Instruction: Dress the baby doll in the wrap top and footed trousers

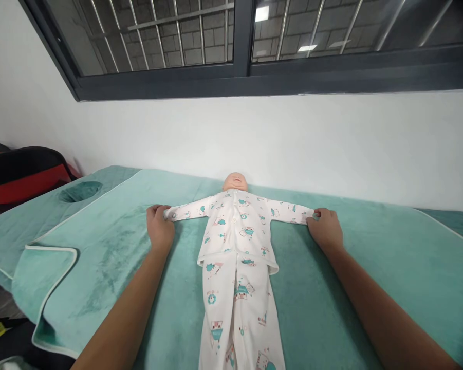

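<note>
A baby doll [235, 182] lies on its back, dressed in a white printed long-sleeved top [235, 226] and matching printed trousers [219, 308]. Both of its sleeves stretch out sideways. My left hand [160, 226] pinches the cuff of the sleeve on the left. On the other side, my right hand [326, 227] pinches the cuff of the right-hand sleeve. No doll hands show beyond the cuffs. The lower ends of the trousers run out of the bottom of the view.
Under the doll a green plush blanket [111, 257] covers a padded bed [7, 241] with a round hole at the left. A white wall [273, 144] rises behind it, below a dark-framed window [250, 85]. A black and red object [26, 177] stands at far left.
</note>
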A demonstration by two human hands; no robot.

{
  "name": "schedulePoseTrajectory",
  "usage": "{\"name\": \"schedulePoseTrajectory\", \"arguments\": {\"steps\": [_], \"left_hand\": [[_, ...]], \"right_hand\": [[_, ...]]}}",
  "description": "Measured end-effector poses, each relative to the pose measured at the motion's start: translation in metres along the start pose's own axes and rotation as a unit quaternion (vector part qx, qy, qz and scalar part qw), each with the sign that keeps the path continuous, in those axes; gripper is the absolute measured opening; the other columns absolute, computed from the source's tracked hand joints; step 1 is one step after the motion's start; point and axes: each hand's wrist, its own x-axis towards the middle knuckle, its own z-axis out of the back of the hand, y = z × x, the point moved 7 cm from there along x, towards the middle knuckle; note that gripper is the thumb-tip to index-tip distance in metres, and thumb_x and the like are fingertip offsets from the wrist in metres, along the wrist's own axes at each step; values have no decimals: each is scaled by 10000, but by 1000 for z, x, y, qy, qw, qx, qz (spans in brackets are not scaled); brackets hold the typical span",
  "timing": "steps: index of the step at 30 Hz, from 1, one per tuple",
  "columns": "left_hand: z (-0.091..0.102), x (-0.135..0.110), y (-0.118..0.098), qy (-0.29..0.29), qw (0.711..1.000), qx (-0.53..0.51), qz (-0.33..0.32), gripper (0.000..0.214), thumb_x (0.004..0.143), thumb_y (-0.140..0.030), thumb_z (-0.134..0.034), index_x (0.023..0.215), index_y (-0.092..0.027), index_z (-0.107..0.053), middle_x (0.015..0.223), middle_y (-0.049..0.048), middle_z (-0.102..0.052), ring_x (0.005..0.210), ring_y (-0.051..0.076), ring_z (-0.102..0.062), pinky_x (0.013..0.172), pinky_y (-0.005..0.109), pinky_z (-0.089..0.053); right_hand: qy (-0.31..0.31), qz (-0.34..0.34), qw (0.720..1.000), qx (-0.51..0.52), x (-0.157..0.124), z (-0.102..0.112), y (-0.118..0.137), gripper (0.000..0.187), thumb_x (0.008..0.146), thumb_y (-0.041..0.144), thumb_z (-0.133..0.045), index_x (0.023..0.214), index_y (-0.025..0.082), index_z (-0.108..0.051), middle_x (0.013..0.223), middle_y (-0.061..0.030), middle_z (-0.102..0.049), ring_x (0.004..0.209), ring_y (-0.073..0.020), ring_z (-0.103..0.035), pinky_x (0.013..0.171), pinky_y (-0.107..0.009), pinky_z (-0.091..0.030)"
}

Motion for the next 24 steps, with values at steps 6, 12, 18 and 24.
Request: {"name": "schedulePoseTrajectory", "arguments": {"steps": [6, 12, 18, 24], "left_hand": [[-22, -12, -21, 128, 986, 58, -89, 414, 941, -308, -356, 1289, -175, -536, 1391, 127, -506, 1292, 277, -448, 1081, 448, -342], [-30, -21, -4, 158, 976, 146, -23, 533, 932, -349, -365, 1400, -97, -414, 1416, 217, -471, 1332, 339, -402, 1100, 552, -260], [6, -41, -18, 107, 993, 50, -25, 443, 887, -263, -416, 1290, -113, -520, 1387, 189, -493, 1338, 313, -393, 1102, 488, -312], [67, -154, -58, 217, 953, -202, -53, 263, 921, -385, -465, 1057, -249, -645, 1089, 72, -659, 1009, 226, -627, 895, 371, -521]], "right_hand": [[8, 240, 970, -38, -33, -2, 56, 593, 780, 110, -413, 1372, 100, -435, 1461, -155, -396, 1347, -279, -358, 1108, -420, -329], [149, 188, 967, -88, -41, -26, 45, 565, 872, 234, -382, 1425, 122, -369, 1503, -135, -364, 1388, -275, -336, 1119, -492, -310], [106, 224, 968, 32, -100, 23, 73, 471, 901, 333, -453, 1321, 121, -458, 1451, -183, -407, 1376, -292, -345, 1113, -455, -320], [276, 273, 901, 193, -243, 59, 117, 219, 939, 403, -453, 813, 231, -501, 805, -12, -600, 713, -160, -575, 644, -285, -475]]}}
